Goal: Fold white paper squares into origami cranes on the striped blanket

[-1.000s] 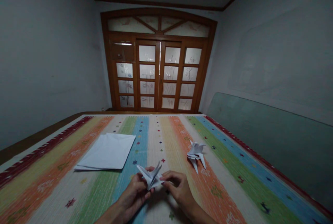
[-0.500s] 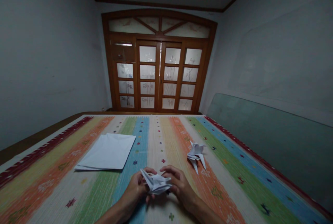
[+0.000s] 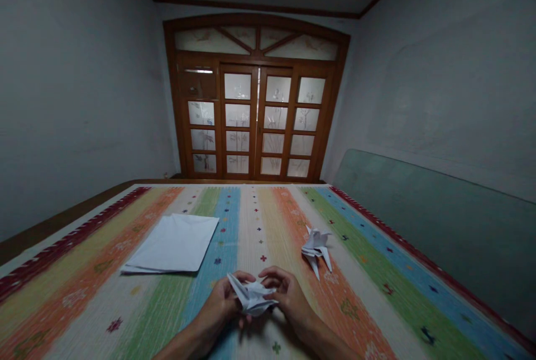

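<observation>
A white folded paper figure (image 3: 255,297), pointed at its left end, is held between my two hands just above the table, near the front. My left hand (image 3: 226,300) grips its left side, with the fingers partly behind the paper. On the right side, my right hand (image 3: 286,293) has its thumb and fingers closed on the paper's edge. A second folded paper figure (image 3: 317,248), with several thin points, rests on the cloth to the right, beyond my right hand. To the left lies a stack of white paper sheets (image 3: 173,245).
A striped, patterned tablecloth (image 3: 159,312) covers the table. The pale green back of a bench or seat (image 3: 419,209) runs along the right side by the wall. Wooden doors with glass panes (image 3: 257,120) stand beyond the table's far end.
The held paper figure has shifted very slightly to the right and down, and my right fingers have moved a little on its edge. The stack and the other figure are unmoved.
</observation>
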A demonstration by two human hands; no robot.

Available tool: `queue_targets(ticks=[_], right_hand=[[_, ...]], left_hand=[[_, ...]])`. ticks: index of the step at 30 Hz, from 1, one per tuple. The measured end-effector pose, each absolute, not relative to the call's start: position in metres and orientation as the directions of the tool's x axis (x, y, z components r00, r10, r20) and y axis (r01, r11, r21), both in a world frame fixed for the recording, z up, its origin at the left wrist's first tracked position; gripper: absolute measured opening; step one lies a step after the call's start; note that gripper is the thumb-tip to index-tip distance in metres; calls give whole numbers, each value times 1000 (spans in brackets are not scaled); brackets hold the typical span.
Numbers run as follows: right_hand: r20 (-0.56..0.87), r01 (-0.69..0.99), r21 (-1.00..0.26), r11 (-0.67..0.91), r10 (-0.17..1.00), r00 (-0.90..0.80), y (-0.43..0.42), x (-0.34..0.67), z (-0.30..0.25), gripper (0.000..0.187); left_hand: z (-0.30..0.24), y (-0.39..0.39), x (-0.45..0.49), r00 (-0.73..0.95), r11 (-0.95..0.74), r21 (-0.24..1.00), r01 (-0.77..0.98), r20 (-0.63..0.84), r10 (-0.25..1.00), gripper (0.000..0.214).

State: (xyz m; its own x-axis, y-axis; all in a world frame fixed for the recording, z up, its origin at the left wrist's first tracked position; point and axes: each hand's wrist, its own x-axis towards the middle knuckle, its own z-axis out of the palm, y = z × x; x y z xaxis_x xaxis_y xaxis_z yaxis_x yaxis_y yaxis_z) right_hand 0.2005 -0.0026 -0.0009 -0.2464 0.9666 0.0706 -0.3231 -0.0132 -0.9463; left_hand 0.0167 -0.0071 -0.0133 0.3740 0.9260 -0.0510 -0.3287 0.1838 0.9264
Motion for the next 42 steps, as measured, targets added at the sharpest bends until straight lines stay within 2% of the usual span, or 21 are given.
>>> queue_targets(ticks=[7,11,14,18,23,33,40,42], right_hand=[[93,-209,-977,40,963,-252,-8,202,6,22],[79,-138,-989,45,965,-250,-9,201,6,23],[32,-143,-990,-2,972,-235,-7,200,0,29],[-5,-191,-980,-51,973,-230,-5,199,-5,36],[-13,-149,-987,-53,967,-256,-8,201,3,30],[14,-131,-991,-26,955,-297,-8,200,2,28],[162,-151,-980,127,956,-244,-6,201,3,32],[203,-145,-974,175,958,-205,-7,201,4,28]], left_hand=[[-7,-12,18,370,183,918,-352,-43,928,44],[-7,-12,18,372,199,922,-332,-66,926,43],[-9,-11,19,384,198,927,-317,-66,921,35],[-10,-10,20,387,207,934,-292,-82,919,36],[-12,-10,19,339,200,941,-275,-100,935,37],[-13,-10,19,372,183,943,-278,-70,926,41],[-20,0,17,353,223,869,-441,-61,934,39],[-20,0,17,355,245,849,-468,-73,932,38]])
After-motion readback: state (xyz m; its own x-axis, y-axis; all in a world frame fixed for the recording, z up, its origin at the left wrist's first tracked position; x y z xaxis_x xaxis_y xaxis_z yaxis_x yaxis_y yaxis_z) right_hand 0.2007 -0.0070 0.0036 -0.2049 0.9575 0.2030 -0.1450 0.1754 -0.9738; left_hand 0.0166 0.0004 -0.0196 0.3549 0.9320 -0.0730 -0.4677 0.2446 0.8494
